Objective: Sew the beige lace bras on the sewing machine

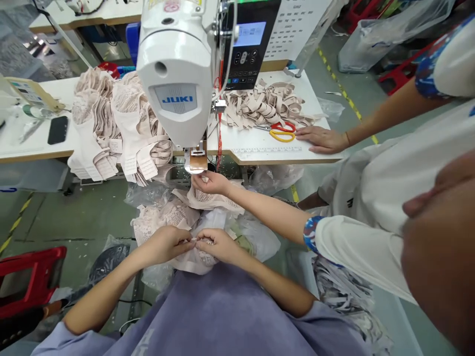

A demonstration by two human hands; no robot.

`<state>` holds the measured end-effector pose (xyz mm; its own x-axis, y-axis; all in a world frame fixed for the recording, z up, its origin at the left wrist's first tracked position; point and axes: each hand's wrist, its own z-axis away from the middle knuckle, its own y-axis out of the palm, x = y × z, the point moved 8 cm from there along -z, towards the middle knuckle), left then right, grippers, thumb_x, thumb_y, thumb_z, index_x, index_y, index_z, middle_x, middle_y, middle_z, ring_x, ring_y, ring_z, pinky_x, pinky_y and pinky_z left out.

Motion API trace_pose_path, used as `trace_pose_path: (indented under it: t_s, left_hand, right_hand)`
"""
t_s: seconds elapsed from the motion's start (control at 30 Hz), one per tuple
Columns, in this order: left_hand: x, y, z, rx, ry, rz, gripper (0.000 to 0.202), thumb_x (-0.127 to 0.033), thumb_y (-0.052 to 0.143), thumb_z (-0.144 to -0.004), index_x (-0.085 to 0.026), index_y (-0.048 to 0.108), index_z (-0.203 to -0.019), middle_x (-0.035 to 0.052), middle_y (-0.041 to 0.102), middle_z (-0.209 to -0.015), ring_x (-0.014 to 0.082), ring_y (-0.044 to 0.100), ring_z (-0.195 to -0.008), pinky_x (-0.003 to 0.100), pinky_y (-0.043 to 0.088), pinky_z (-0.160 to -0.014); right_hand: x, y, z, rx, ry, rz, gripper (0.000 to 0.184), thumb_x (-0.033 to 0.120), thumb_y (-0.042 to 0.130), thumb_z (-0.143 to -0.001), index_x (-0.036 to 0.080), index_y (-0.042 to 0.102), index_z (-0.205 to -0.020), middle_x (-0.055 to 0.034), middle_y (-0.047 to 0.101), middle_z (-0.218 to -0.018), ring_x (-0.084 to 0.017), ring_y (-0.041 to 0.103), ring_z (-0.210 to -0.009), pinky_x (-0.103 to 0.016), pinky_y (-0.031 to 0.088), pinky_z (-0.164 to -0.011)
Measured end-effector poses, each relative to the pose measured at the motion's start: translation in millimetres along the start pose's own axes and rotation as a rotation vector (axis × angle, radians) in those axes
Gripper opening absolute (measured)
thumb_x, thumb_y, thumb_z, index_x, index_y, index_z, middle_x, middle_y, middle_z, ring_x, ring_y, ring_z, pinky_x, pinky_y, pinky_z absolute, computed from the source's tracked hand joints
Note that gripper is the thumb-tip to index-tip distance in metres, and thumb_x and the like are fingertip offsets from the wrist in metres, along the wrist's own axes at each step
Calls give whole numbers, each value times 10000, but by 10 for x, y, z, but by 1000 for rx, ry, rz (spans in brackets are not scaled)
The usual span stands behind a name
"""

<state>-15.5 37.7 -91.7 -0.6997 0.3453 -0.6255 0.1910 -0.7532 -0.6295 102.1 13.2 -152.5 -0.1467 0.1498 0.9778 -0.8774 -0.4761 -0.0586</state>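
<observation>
My left hand [168, 243] and my right hand [218, 244] meet in my lap, fingertips pinched together on a beige lace garment piece [193, 262]. Above them stands a white JUKI sewing machine [177, 74] with its presser foot [196, 160] at the table edge. Another person's hand [210, 183] reaches in from the right and holds a second beige lace piece [211, 200] just under the presser foot. That person's other hand [322, 139] lies flat on the white table [267, 148].
A pile of beige lace garments [111, 123] hangs over the table left of the machine. Beige strap pieces [267, 104] and red-and-yellow scissors [282, 131] lie to the right. A black phone [58, 129] sits far left. A red stool [29, 277] stands on the floor.
</observation>
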Motion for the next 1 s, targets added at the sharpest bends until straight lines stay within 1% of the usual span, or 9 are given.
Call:
trace_pose_path:
  t_s: [0.1, 0.2, 0.27, 0.37, 0.57, 0.8, 0.9, 1.0]
  left_hand:
    - [-52, 73, 75, -15, -8, -5, 433, -476, 449, -1007, -167, 527, -714, -31, 478, -590, 103, 429, -552, 245, 219, -528]
    - [-97, 189, 144, -22, -15, -40, 444, -485, 463, -1002, -168, 508, -694, -41, 433, -572, 98, 404, -545, 238, 223, -526]
    - [-120, 283, 186, -27, -18, -59, 453, -498, 476, -996, -169, 506, -686, -46, 420, -562, 94, 393, -535, 236, 226, -521]
    - [-160, 427, 249, -36, -20, -66, 441, -503, 496, -988, -169, 537, -704, -50, 438, -570, 90, 401, -543, 227, 245, -522]
    - [-305, 662, 376, -40, -2, -99, 444, -529, 496, -989, -168, 623, -765, -45, 483, -587, 91, 430, -560, 223, 265, -534]
    - [-481, 853, 492, -33, 31, -149, 430, -530, 508, -985, -167, 665, -819, -46, 496, -596, 87, 420, -560, 219, 264, -534]
    - [-544, 902, 516, -36, 52, -156, 425, -521, 513, -985, -162, 669, -820, -38, 523, -615, 91, 439, -577, 222, 276, -547]
    - [-579, 932, 528, -40, 52, -173, 419, -514, 522, -982, -161, 673, -813, -38, 505, -604, 92, 432, -575, 222, 273, -545]
  right_hand:
    - [35, 46, 106, -18, -42, 17, 153, 279, 638, -887, 175, 746, -920, 7, 722, -849, -162, 626, -802, -253, 427, -723]
    - [30, 94, 241, -59, -75, 39, 143, 254, 629, -888, 172, 745, -903, 16, 703, -821, -167, 616, -791, -270, 419, -712]
    - [-25, 142, 331, -73, -80, 39, 142, 267, 634, -885, 177, 744, -891, 17, 693, -805, -177, 614, -786, -284, 416, -707]
    - [-140, 224, 465, -87, -81, 23, 154, 316, 651, -875, 191, 738, -894, 18, 694, -809, -185, 614, -787, -288, 416, -700]
    - [-259, 357, 742, -122, -122, 31, 187, 338, 631, -873, 180, 724, -908, 12, 694, -812, -158, 601, -774, -261, 405, -697]
    - [-274, 426, 998, -160, -163, 36, 181, 322, 640, -859, 169, 729, -900, -7, 723, -839, -165, 620, -792, -251, 410, -703]
    - [-251, 434, 1070, -173, -171, 52, 173, 305, 644, -855, 165, 738, -896, -12, 730, -836, -165, 618, -780, -249, 402, -688]
    - [-245, 447, 1120, -183, -175, 54, 164, 290, 643, -856, 162, 742, -889, -9, 726, -823, -158, 609, -765, -245, 395, -679]
